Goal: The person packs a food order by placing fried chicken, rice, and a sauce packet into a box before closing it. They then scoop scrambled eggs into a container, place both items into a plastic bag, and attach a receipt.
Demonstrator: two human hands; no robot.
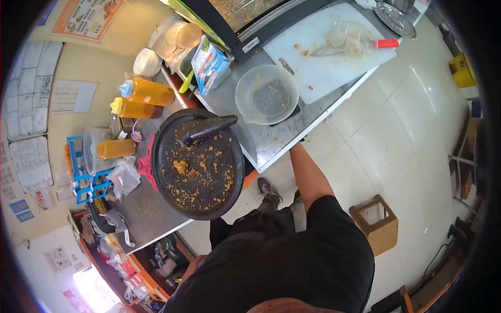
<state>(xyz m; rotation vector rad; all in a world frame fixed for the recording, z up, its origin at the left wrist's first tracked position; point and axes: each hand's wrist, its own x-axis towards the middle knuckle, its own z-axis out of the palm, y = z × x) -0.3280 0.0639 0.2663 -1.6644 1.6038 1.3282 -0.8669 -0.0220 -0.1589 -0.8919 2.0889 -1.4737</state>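
A dark stone mortar (203,201) holds scattered orange-brown crumbs, and a black pestle (209,129) rests across its upper part. Beside it on the metal counter stands a translucent plastic bowl (267,94) with small bits at the bottom. My right forearm reaches to the counter's front edge, where my right hand is hidden beneath it. Only a little of my left arm shows at the lower left; my left hand is out of sight. A red-handled knife (385,44) lies on a white cutting board (323,73), its blade partly under a crumpled clear bag (348,37).
Sauce bottles (151,92), a blue rack (78,177) and a pink cloth (146,164) sit left of the mortar. A metal lid (395,21) is at the board's far corner. On the tiled floor stands a woven stool (381,235). Shelves (122,261) hold goods at lower left.
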